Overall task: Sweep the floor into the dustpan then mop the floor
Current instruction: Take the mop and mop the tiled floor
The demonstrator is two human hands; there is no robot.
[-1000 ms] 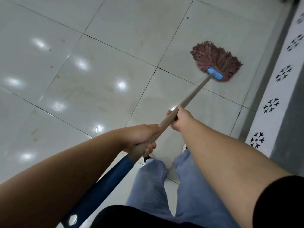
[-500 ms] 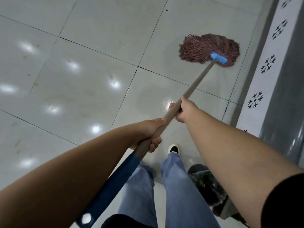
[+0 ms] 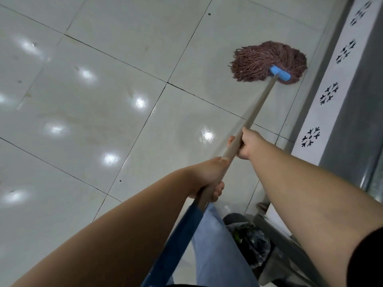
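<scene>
A mop with a reddish-brown string head [image 3: 267, 60] and a blue clamp lies flat on the glossy white tile floor [image 3: 103, 83] at the upper right. Its tan wooden handle [image 3: 260, 104] runs down towards me and ends in a blue grip. My right hand [image 3: 247, 143] grips the handle higher up. My left hand [image 3: 207, 177] grips it lower, just above the blue part.
A grey wall base with a white strip of black flower marks [image 3: 329, 94] runs along the right. A dark bin with a plastic bag [image 3: 250, 241] stands at the lower right beside my jeans leg [image 3: 215, 245]. Small dark specks dot the tiles.
The mop head has slid nearer the right wall and spread flatter. My view has shifted forward, bringing the bin into sight at the lower right. Both hands keep their grip.
</scene>
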